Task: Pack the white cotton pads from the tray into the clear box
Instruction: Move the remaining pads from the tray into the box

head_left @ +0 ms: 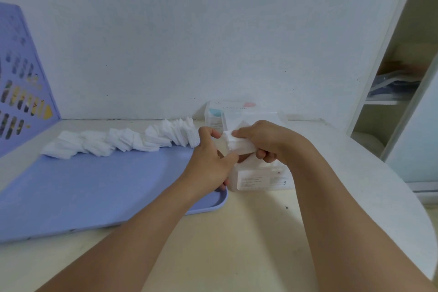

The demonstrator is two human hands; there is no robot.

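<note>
Gripping pad stack (240,144) lengthwise, seemingly level, both hands

Both the left hand (209,161) and the right hand (263,141) pinch a small stack of white cotton pads (239,144) just above the clear box (260,178). More pads (123,141) line the far edge of the lilac tray (94,185) on the tabletop (237,232).

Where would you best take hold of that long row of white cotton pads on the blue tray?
Pinch a short bundle at the near right end of the row of white square cotton pads, grip coming from above: pads there stand nearly on edge, faces together.
</note>
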